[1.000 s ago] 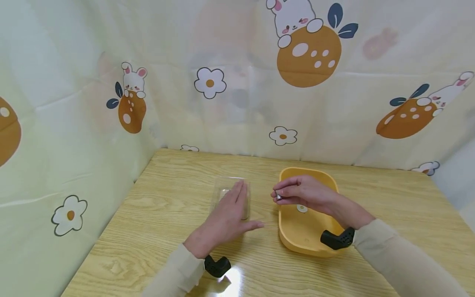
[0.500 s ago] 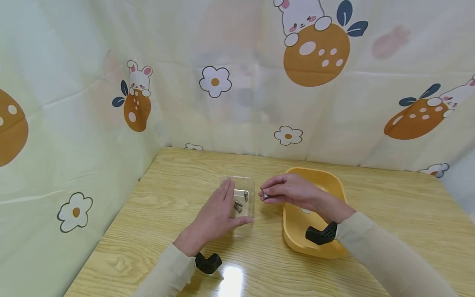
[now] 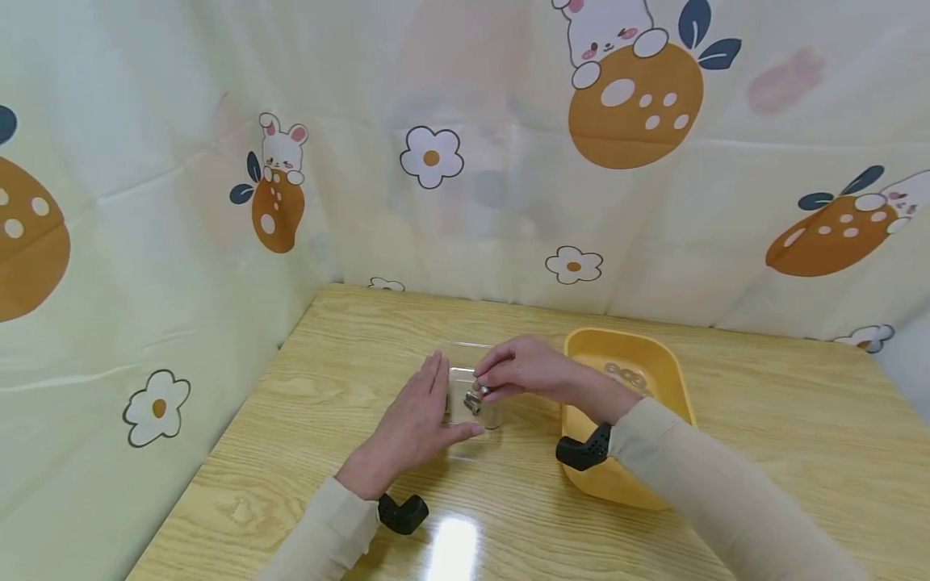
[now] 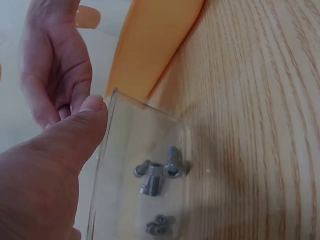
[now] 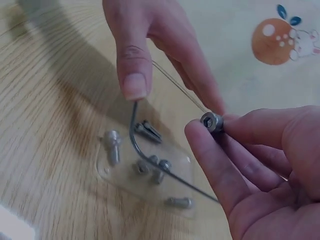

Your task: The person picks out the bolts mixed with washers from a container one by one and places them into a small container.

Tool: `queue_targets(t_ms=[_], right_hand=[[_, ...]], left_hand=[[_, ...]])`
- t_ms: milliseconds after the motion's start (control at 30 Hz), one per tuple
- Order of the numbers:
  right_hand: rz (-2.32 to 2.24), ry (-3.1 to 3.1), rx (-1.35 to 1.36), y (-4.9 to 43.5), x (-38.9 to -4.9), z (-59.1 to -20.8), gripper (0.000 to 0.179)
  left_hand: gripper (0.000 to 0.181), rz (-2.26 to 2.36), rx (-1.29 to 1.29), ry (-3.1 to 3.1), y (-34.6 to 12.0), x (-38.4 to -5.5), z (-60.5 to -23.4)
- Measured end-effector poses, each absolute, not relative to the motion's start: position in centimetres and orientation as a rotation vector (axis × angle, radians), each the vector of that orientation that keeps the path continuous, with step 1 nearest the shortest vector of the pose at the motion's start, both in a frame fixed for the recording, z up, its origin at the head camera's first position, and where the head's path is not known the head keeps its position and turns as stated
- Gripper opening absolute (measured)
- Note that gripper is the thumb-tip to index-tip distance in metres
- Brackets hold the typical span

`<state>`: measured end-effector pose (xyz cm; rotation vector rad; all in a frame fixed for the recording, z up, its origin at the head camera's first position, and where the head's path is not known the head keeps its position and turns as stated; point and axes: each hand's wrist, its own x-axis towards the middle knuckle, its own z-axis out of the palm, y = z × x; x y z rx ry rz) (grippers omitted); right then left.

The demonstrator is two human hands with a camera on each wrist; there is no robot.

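My right hand (image 3: 534, 369) pinches a socket-head bolt (image 5: 212, 121) between thumb and fingers, over a clear plastic box (image 3: 468, 345). In the right wrist view the bolt's hex recess faces the camera. Several more metal bolts (image 4: 155, 177) lie on the bottom of the box. My left hand (image 3: 410, 428) rests against the box's left side with fingers straight, and its thumb (image 5: 135, 85) touches the near rim. The left hand hides part of the box in the head view.
Right of the box stands a yellow bin (image 3: 683, 387), partly under my right forearm. Several ring-shaped washers (image 3: 628, 376) lie inside it. A wooden table (image 3: 349, 339) carries everything, and a patterned curtain (image 3: 494, 194) hangs behind and to the left.
My right hand has moved left from above the yellow bin to over the clear box, carrying the bolt. The left hand has shifted left, uncovering bolts inside the box.
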<state>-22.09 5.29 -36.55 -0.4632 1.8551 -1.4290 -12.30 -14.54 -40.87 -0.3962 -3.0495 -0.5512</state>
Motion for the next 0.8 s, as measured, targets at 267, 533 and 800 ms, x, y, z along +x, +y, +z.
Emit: queue_targets(t_ms=[267,533,800], right_hand=[[-1.205,2.069,-0.564,2.2,-21.7,-37.3,0.017],[-0.800,2.376,-0.850,0.5,-21.3,-37.6,0.004],[-0.612,2.481,-0.970,-0.5,-21.2,-38.5,0.010]], left_hand=[[0.108,-0.500,-0.427,-2.997,-14.9,-12.2,-41.3],[0.108,-0.504,-0.411,-3.025,-15.0,-12.2,-41.5],[0.107,-0.499,-0.401,-3.041,-14.9,-12.3,-41.5]])
